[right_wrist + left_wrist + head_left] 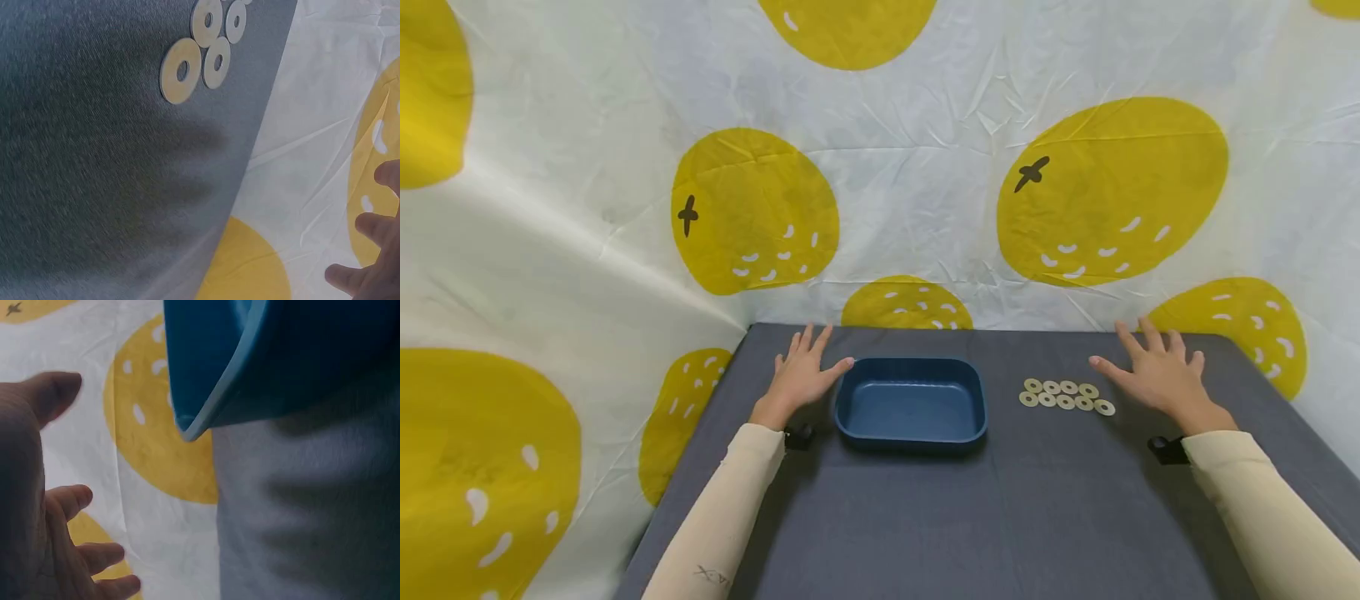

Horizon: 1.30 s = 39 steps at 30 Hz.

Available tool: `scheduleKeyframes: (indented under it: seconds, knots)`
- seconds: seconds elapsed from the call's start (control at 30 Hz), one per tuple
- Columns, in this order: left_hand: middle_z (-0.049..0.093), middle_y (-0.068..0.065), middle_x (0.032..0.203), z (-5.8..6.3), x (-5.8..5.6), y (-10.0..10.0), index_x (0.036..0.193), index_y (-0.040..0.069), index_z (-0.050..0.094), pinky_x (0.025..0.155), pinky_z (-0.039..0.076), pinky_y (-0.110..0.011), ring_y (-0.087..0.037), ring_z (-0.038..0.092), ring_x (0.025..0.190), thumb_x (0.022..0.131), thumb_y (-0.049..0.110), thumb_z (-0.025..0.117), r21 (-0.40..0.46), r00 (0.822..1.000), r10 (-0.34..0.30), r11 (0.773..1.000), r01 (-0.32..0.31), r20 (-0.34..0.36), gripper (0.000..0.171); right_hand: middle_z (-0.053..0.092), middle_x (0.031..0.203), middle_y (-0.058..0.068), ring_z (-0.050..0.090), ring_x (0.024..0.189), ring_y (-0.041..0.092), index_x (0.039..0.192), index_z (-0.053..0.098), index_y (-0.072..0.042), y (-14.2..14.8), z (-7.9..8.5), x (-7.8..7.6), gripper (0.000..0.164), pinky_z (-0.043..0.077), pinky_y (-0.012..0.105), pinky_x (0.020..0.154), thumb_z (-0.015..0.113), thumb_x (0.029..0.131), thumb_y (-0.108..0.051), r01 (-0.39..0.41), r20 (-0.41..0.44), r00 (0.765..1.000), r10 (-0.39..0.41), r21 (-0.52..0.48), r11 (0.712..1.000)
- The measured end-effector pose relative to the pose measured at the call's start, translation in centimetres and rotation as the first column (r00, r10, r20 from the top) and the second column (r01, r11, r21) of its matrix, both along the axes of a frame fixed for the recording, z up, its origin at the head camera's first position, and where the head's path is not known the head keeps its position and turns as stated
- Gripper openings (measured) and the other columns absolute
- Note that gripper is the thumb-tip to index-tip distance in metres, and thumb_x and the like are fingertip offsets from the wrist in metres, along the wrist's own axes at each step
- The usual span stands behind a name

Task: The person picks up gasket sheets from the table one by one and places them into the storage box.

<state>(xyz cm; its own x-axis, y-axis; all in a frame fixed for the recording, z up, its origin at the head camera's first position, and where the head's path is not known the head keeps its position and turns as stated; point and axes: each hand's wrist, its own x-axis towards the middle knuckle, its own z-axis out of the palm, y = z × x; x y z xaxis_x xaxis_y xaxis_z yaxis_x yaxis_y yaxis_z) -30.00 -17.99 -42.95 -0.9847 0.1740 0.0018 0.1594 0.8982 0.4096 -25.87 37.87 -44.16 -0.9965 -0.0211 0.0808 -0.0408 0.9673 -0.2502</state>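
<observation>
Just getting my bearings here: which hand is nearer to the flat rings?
Right. The right hand is just right of the flat rings; the left hand is farther away, at the left end of the blue tray.

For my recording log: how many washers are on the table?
9 washers, all on the table right of the blue tray: four in the far row, five in the near row. None looks hidden.

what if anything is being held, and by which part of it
Nothing is held: the left hand is spread beside the blue tray, and the right hand is spread near the flat washers, gripping none.
</observation>
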Motion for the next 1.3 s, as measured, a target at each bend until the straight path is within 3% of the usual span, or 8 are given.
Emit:
scheduleKeyframes:
  seconds: [0.13,0.27,0.47,0.6,0.7,0.97,1.13,1.3]
  knots:
    - [0.027,-0.017,0.168,-1.1,0.5,-0.1,0.165,0.026,0.021,0.119,0.028,-0.070,-0.043,0.028,0.153,0.100,0.057,0.055,0.132,1.000,0.017,0.991,-0.018,0.009,0.080,0.001,0.164,0.036,0.010,0.137,0.073,0.166,0.000,-0.015,-0.1,-0.6,0.0,0.093,0.010,0.089,0.098,0.040,0.101,-0.068,0.002,0.033,0.999,-0.001,-0.046,0.999]
    - [0.055,-0.018,0.149,-2.4,0.8,-0.2,0.158,0.018,0.040,0.107,0.049,-0.058,-0.038,0.056,0.134,0.101,0.046,0.061,0.324,0.996,0.050,0.943,-0.069,0.068,0.067,0.012,0.156,0.045,0.020,0.128,0.075,0.164,0.007,-0.006,0.3,-1.3,0.2,0.090,0.024,0.084,0.090,0.045,0.103,-0.060,-0.002,0.079,0.997,0.010,-0.097,0.995]
    - [0.066,-0.015,0.126,-4.7,1.0,0.1,0.148,0.015,0.054,0.073,0.063,-0.039,-0.026,0.068,0.096,0.102,0.038,0.062,0.570,0.962,0.068,0.793,-0.214,0.265,0.051,0.055,0.116,0.038,0.059,0.096,0.048,0.149,0.032,0.016,1.1,-2.6,0.5,0.078,0.049,0.061,0.071,0.058,0.103,-0.042,-0.014,0.130,0.991,0.037,-0.175,0.985]
    - [0.060,-0.017,0.134,-6.0,1.1,0.3,0.147,0.014,0.054,0.071,0.063,-0.035,-0.027,0.063,0.102,0.103,0.035,0.061,0.667,0.937,0.029,0.695,-0.269,0.348,0.049,0.065,0.100,0.030,0.064,0.079,0.032,0.138,0.040,0.020,1.4,-3.5,0.5,0.068,0.053,0.046,0.064,0.063,0.101,-0.033,-0.011,0.173,0.983,0.052,-0.227,0.974]
    - [0.058,-0.017,0.135,-6.8,1.2,0.4,0.148,0.015,0.052,0.069,0.062,-0.034,-0.028,0.060,0.105,0.103,0.036,0.061,0.698,0.932,0.019,0.657,-0.283,0.361,0.051,0.066,0.101,0.030,0.065,0.082,0.033,0.131,0.046,0.017,1.7,-4.1,0.4,0.061,0.053,0.046,0.066,0.064,0.100,-0.032,0.005,0.209,0.977,0.044,-0.228,0.974]
    - [0.060,-0.018,0.132,-7.9,0.8,-0.6,0.151,0.025,0.050,0.067,0.062,-0.036,-0.027,0.062,0.102,0.101,0.038,0.065,0.748,0.947,-0.061,0.630,-0.208,0.314,0.054,0.068,0.097,0.023,0.063,0.082,0.030,0.119,0.057,0.010,1.6,-4.8,-0.7,0.056,0.051,0.042,0.068,0.071,0.095,-0.038,0.009,0.242,0.969,0.050,-0.235,0.972]
    - [0.056,-0.016,0.139,-8.1,0.9,-1.1,0.153,0.035,0.046,0.072,0.063,-0.039,-0.031,0.059,0.118,0.100,0.037,0.066,0.753,0.941,-0.134,0.639,-0.156,0.309,0.056,0.067,0.099,0.026,0.061,0.082,0.032,0.117,0.057,0.009,1.5,-4.7,-0.4,0.058,0.051,0.042,0.069,0.073,0.092,-0.041,0.027,0.262,0.964,0.038,-0.239,0.971]
    - [0.042,-0.017,0.156,-8.2,0.9,-1.6,0.155,0.040,0.041,0.074,0.064,-0.045,-0.036,0.050,0.134,0.099,0.033,0.069,0.777,0.927,-0.208,0.618,-0.123,0.312,0.063,0.066,0.094,0.023,0.059,0.079,0.031,0.113,0.059,0.008,1.3,-4.3,-0.2,0.054,0.048,0.038,0.066,0.075,0.091,-0.039,0.028,0.241,0.970,0.031,-0.239,0.971]
